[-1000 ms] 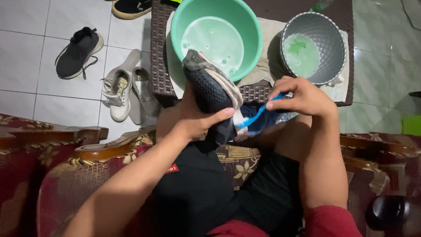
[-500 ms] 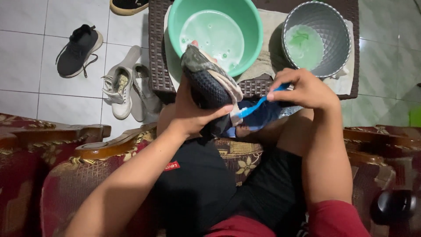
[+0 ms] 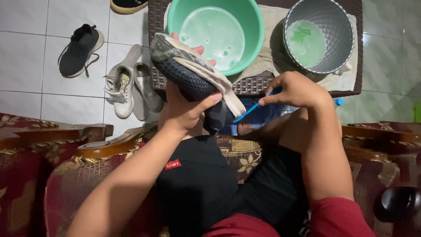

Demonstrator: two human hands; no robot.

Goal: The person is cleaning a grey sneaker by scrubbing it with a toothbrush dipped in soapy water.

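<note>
My left hand grips a dark blue knit shoe with a pale sole, tilted on its side above my lap. Fingertips show behind the shoe near the basin rim. My right hand holds a blue toothbrush whose head touches the shoe's heel end. Just beyond the shoe stands a green basin of soapy water on a towel. A grey patterned bucket with greenish water stands to its right.
Both vessels rest on a dark wicker table covered by a beige towel. On the white tiled floor at left lie a black sneaker and a pair of white sneakers. Red patterned armchair arms flank my lap.
The shoe has been lifted and turned further toward the green basin. The right hand with the toothbrush has shifted slightly along the heel.
</note>
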